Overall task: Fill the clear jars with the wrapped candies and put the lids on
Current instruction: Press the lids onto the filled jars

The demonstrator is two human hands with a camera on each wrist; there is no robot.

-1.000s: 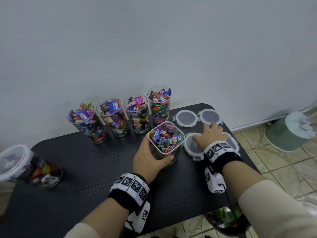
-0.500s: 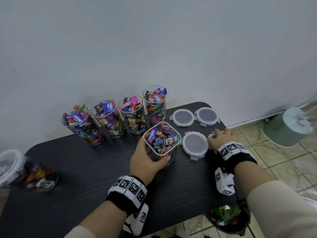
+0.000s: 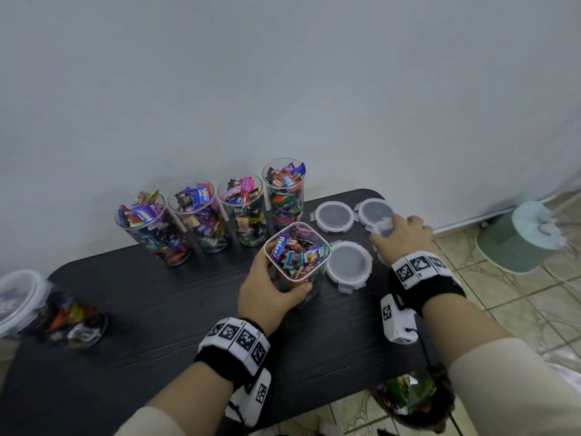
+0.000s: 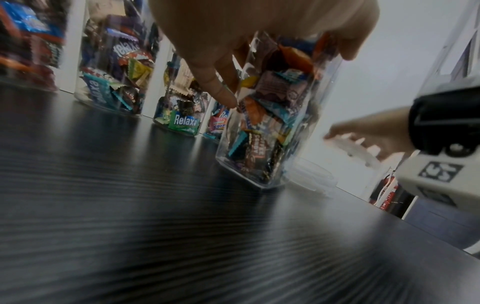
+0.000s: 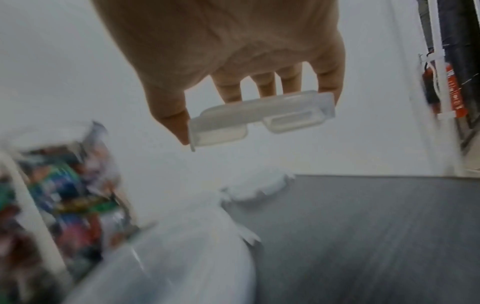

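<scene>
Head view shows the left hand (image 3: 270, 297) with fingers (image 4: 221, 88) curled round the square candy jar (image 3: 298, 256) on the counter (image 3: 157, 325). Right hand (image 3: 405, 237) fingers (image 5: 228, 90) pinch a clear clip lid (image 5: 262, 117) above it.

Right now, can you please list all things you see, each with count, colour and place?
round jars: four, clear, full of candies, back row by wall
square jar: one, clear, full, table centre
lidded jar: one, clear, table's left end
lids on table: three, translucent, right of the jars
held lid: one, translucent, lifted above the table
table: one, black
bin: one, green, on the floor at right
left hand: grips the square jar
right hand: pinches the held lid
</scene>
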